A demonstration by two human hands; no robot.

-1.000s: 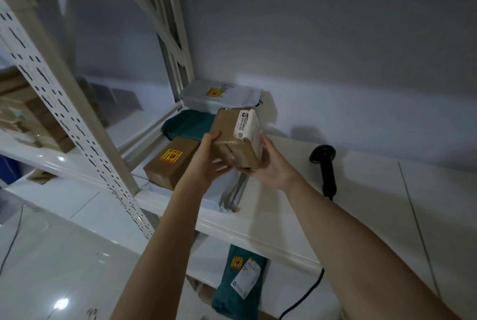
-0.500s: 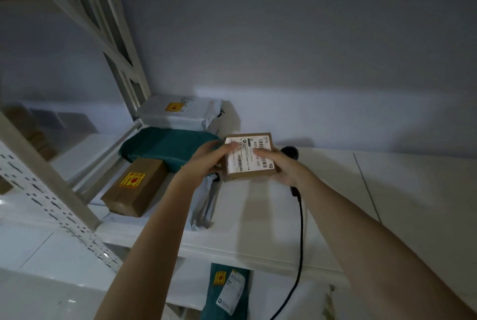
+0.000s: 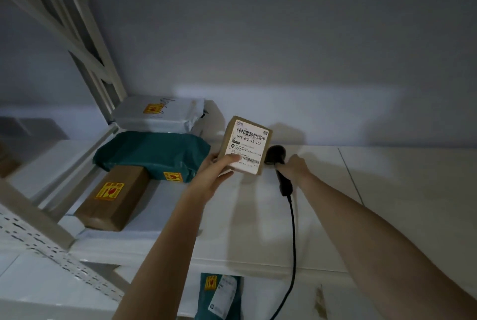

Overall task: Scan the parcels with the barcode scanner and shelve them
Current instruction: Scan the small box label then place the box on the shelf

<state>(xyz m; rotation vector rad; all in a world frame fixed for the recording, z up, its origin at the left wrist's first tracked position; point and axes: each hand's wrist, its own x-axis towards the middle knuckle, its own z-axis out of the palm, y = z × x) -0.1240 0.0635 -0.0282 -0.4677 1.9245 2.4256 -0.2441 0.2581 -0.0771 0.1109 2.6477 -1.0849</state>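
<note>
Over the white shelf (image 3: 258,229), your left hand (image 3: 215,172) holds the small cardboard parcel (image 3: 245,144) up off the surface, thumb across the lower edge of its white label, the other fingers hidden behind the box. Label faces you; barcodes at top and bottom, printed number 502-602-12-107 legible between them. Box tilted slightly, top leaning right.

Your right hand (image 3: 294,168) is at the black barcode scanner (image 3: 280,167), just right of the parcel, fingers curled round its handle below the head. Whether the scanner is lifted or resting on the shelf: cannot tell. Its black cable (image 3: 293,242) runs down over the shelf's front edge.

Left part of the same shelf: grey mailer bag (image 3: 157,113) at the back by the upright, teal mailer bag (image 3: 152,153) in front of it, brown carton (image 3: 113,197) nearest the front edge with its far end against the teal bag. All three carry yellow-and-red stickers.

Lower level, below the shelf edge: another teal bag (image 3: 219,294) with a white label and a yellow sticker, partly hidden.
</note>
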